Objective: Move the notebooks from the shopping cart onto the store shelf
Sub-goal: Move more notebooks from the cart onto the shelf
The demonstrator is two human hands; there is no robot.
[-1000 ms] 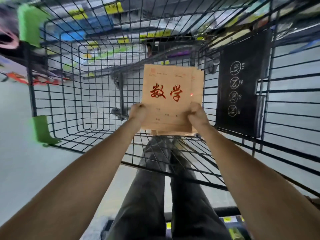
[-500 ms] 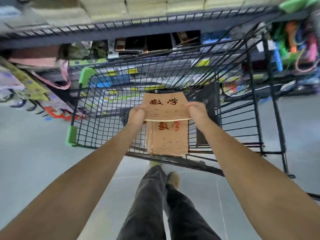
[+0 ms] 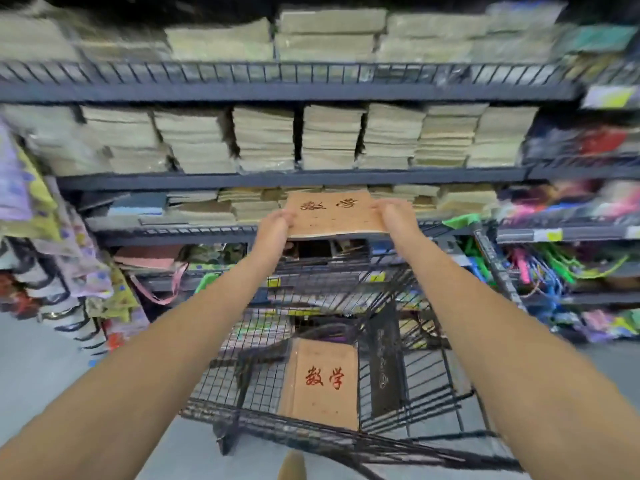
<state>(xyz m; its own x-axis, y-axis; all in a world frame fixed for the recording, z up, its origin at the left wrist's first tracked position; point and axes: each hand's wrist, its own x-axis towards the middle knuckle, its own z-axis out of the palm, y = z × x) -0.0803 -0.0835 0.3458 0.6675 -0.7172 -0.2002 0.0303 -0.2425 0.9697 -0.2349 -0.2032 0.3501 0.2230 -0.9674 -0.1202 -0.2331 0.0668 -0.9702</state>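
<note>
While both hands grip it, a thin bundle of kraft-brown notebooks (image 3: pixel 334 213) hangs flat in the air in front of the store shelf (image 3: pixel 294 178), level with the front edge of its third board and above the far end of the shopping cart (image 3: pixel 433 393). The left hand (image 3: pixel 273 228) curls round the bundle's left edge, the right hand (image 3: pixel 398 216) round its right edge, each close to a near corner. The matte paper cover is rectangular and carries two red brush characters; how many notebooks are in the bundle cannot be told.

A second notebook (image 3: pixel 323 386) of the same brown paper and red print leans upright inside the cart against its near wall, its lower edge cut off behind the wire. The cart is black wire mesh with green plastic bumpers (image 3: pixel 460 220) on its far corners, and a black placard (image 3: pixel 384 355) on its right wall is too blurred to read.

Motion blur softens the whole picture. The shelf boards are dark grey-blue metal with wire front rails, packed with pale, plastic-wrapped stacks (image 3: pixel 329 136) of paper goods. The held bundle and both hands hide part of the third board's stock. Patterned fabric bags (image 3: pixel 41 237) hang past the shelf's left end, bright cords (image 3: pixel 554 271) at its right. A tan shoe tip (image 3: pixel 292 465) shows on the grey floor below the cart's near edge.
</note>
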